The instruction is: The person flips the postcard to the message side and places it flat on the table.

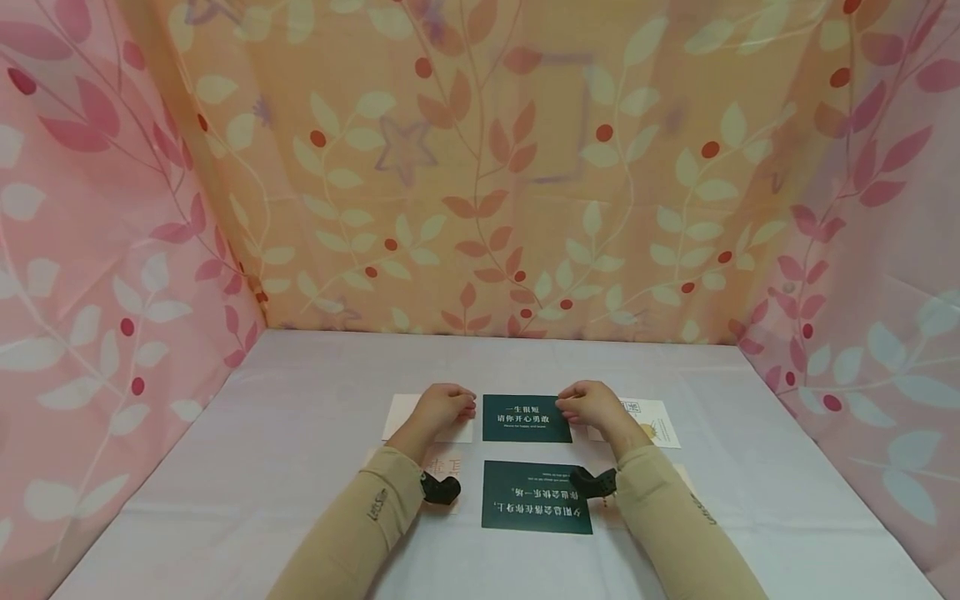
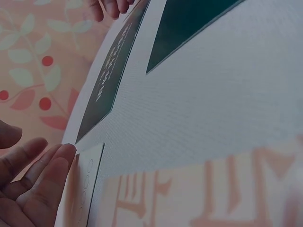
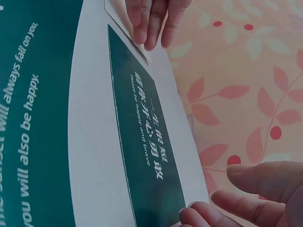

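Note:
A dark green card [image 1: 525, 433] with white writing lies flat on the table between my hands. My right hand [image 1: 592, 404] is at its right end; in the right wrist view that hand's fingertips [image 3: 191, 215] meet the card's corner, with the thumb held apart. Over a pale card [image 1: 400, 408] on the left is my left hand [image 1: 446, 404], fingers loosely extended and nothing between them. Closer to me lies a second green card [image 1: 517, 500], its writing upside down, partly covered by the black band on my right wrist.
Behind my right hand, a white card [image 1: 663, 421] with a printed stamp and yellow figure shows partly. A card with orange characters [image 1: 450, 467] lies by my left wrist. My right forearm mostly hides another pale card. Leaf-patterned cloth [image 1: 480, 167] encloses the white table [image 1: 315, 367].

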Demonstrator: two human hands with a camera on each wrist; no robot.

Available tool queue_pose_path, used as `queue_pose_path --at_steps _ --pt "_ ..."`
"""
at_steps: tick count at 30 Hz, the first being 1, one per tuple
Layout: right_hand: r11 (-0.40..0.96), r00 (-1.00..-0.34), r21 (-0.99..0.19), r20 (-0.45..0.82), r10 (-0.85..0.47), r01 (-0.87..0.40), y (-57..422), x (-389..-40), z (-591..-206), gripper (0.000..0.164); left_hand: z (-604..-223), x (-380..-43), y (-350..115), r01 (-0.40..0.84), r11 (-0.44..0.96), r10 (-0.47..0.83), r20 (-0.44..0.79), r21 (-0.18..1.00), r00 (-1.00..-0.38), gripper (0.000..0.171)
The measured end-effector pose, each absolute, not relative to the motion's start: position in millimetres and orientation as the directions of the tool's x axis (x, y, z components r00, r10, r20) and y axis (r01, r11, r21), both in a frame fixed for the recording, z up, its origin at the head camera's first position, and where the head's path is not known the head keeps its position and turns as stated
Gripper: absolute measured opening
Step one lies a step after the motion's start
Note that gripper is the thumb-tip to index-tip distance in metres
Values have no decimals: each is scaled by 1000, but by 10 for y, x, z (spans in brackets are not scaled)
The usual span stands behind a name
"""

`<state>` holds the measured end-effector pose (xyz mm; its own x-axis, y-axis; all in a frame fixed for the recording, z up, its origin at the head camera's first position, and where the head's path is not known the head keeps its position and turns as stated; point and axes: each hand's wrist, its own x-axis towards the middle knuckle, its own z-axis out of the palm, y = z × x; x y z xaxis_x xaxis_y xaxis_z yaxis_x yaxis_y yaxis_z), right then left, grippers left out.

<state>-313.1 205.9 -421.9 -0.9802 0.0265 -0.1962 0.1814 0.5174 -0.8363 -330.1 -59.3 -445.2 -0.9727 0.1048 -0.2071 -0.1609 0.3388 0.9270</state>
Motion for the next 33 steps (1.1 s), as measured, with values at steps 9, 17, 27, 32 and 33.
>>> queue_pose_path --at_steps 9,17,27,32,33 --pt "526 -974 -824 -221 45 211 2053 -3128 -4253 21 -4501 -3305 -550 -142 329 131 -194 933 -972 20" --pt "517 -970 -823 -235 68 236 2078 -3129 -4265 23 -4523 -3320 -542 -178 301 124 -223 937 -967 21" --pt "542 -967 -803 -239 92 249 2107 -3125 -4250 22 -4523 -3312 -533 -183 283 131 -227 941 -965 21" --pt "530 -962 -805 -256 94 266 2099 -3128 -4257 21 -4512 -3308 -545 -207 272 134 -250 940 -959 23" --pt "526 -962 -807 -256 94 266 2095 -3128 -4258 21 -4509 -3307 -546 -208 268 136 -251 941 -958 23"
